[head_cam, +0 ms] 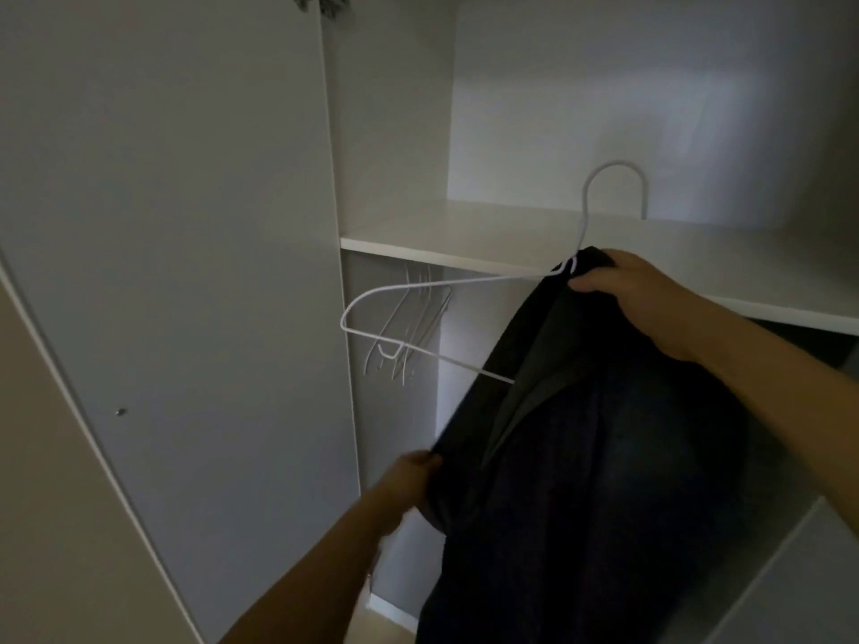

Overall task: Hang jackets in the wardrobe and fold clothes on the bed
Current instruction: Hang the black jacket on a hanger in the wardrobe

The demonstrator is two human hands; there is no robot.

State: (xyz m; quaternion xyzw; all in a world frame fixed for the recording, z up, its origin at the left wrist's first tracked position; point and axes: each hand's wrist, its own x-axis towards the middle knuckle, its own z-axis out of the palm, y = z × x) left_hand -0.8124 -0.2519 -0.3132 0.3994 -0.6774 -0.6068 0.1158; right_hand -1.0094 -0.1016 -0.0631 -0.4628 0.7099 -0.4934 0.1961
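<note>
A: From the head view, what are the hands doing?

B: The right hand (618, 290) grips the top of a dark jacket (581, 457) at the collar, fingers curled over the fabric, right where the neck of a white wire hanger (446, 290) meets it. The left hand (409, 481) pinches the jacket's lower left edge, thumb on top of the cloth.

A: Where is the jacket, then?

B: Held up in front of the open wardrobe (395, 132), hanging from the right hand and draped down to the bottom of the frame. One arm of the hanger sticks out bare to the left; the other side is hidden by the fabric. Its hook stands up in front of the shelf (465, 244).

A: Anything inside?

B: Below the shelf, a few empty white hangers (409, 323) hang at the left. The wardrobe door (162, 225) stands open on the left. The light is dim.
</note>
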